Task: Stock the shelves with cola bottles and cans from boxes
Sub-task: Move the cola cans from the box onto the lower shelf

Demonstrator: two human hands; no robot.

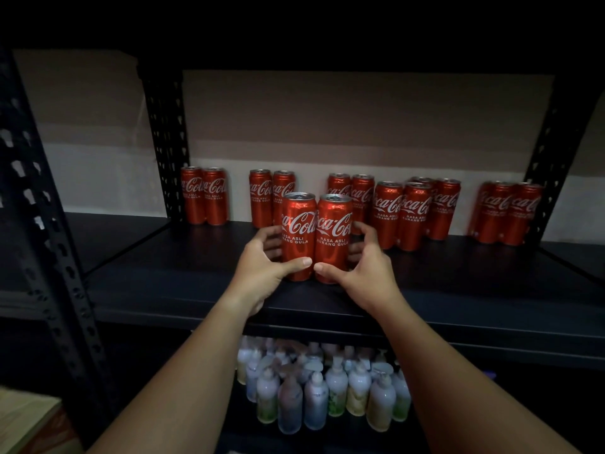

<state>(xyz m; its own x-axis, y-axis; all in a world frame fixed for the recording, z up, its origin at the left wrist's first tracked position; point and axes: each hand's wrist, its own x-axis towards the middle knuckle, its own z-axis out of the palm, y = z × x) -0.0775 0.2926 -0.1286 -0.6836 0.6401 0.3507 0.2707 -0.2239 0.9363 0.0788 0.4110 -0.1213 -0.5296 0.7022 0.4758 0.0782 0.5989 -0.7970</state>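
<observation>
Two red cola cans stand upright and side by side on the dark shelf (pixel 163 276). My left hand (pixel 262 273) grips the left can (pixel 297 237), thumb across its front and fingers behind. My right hand (pixel 363 273) grips the right can (pixel 333 240) the same way. My two thumbs almost meet low on the cans. Behind them, along the back of the shelf, stand several more cola cans in pairs: a pair at the far left (pixel 204 196), another just behind my cans (pixel 262 194), a cluster to the right (pixel 402 214), and a group at the far right (pixel 507 213).
Black perforated uprights frame the shelf at the left (pixel 167 142) and right (pixel 553 142). The shelf below holds several pale pump bottles (pixel 327 385). A cardboard box corner (pixel 29 421) shows at the bottom left. A pale wall stands behind the rack.
</observation>
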